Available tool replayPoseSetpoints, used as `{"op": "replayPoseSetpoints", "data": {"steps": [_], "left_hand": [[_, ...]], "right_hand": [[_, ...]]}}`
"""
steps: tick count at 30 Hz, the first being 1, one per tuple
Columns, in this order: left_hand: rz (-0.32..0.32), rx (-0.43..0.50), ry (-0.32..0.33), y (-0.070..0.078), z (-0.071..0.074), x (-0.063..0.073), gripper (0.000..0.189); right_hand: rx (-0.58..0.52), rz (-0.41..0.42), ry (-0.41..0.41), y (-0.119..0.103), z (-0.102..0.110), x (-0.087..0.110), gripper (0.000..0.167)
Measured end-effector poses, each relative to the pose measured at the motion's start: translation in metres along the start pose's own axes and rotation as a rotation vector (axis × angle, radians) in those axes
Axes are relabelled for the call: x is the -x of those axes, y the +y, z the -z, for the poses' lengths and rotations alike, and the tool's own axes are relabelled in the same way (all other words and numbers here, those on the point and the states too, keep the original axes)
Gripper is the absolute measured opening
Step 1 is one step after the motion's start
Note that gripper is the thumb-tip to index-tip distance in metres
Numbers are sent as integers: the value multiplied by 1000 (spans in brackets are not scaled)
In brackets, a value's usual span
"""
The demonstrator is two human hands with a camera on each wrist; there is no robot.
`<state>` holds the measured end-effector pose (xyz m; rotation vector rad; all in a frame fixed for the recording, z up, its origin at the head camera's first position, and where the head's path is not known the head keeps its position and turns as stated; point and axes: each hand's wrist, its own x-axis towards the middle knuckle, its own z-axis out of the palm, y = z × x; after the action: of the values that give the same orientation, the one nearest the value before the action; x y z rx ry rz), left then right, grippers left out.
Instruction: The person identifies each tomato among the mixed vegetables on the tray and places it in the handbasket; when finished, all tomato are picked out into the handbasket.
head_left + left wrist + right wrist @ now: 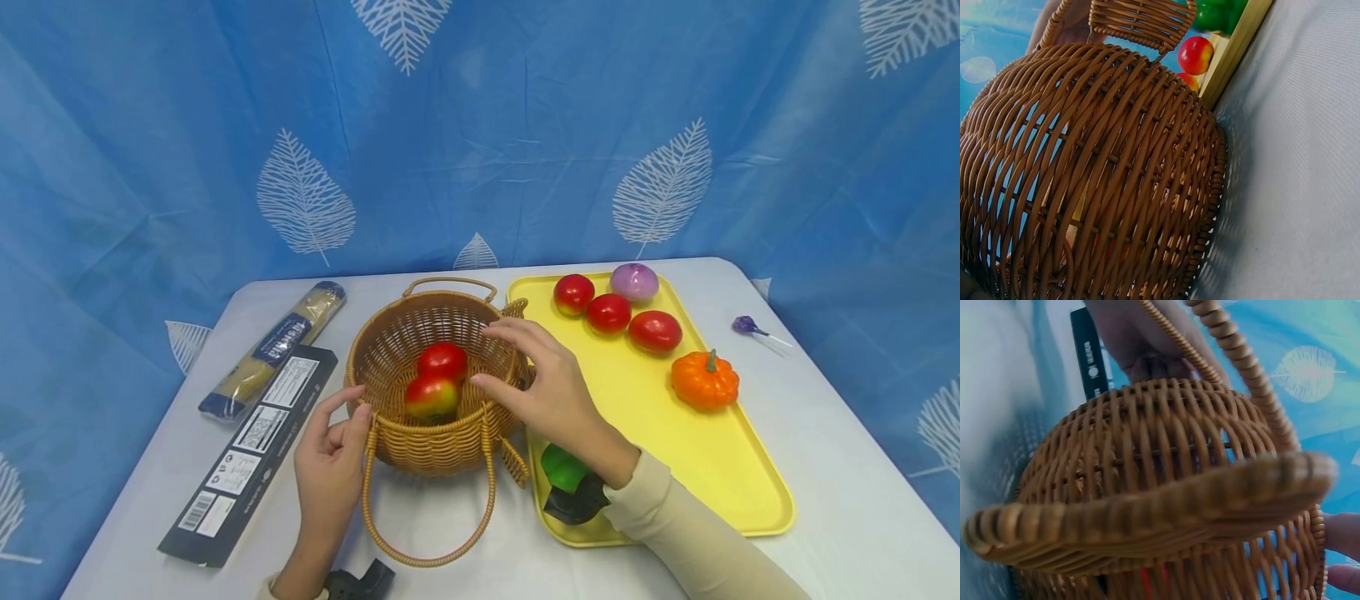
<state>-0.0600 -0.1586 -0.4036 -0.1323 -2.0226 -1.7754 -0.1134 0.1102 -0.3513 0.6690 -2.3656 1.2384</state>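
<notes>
A round wicker basket (435,446) stands in the middle of the table, its front handle (429,562) folded down toward me. Two red-and-yellow toy fruits (442,362) lie inside it. At the left rim, my left hand (333,454) pinches the edge with thumb and index finger, the other fingers curled. My right hand (551,387) is over the right rim, fingers spread and reaching above the opening, holding nothing. In the right wrist view a leaf-shaped wicker piece (1147,506) crosses in front of the basket wall, and the left hand (1154,350) shows behind.
On the right, a yellow tray (660,467) bears three red toy fruits (609,314), a purple onion (634,282), an orange pumpkin (705,381) and a green pepper (562,468) under my right wrist. A lollipop (745,325) lies beyond it. Left are a pasta packet (273,350) and black box (247,458).
</notes>
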Motion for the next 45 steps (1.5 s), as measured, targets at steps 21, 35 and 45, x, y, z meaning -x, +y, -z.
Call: {"op": "replayPoseSetpoints", "data": {"steps": [21,35,45], "left_hand": [[-2,26,1,2,-2,0,28],[2,-1,1,1,-1,0,28],[2,2,19,2,-1,-1,30]], "right_hand": [[-227,-165,113,19,77,-15,44],[122,-381,224,57,126,-19,50],[275,-612,49,88,152,-17,70]]}}
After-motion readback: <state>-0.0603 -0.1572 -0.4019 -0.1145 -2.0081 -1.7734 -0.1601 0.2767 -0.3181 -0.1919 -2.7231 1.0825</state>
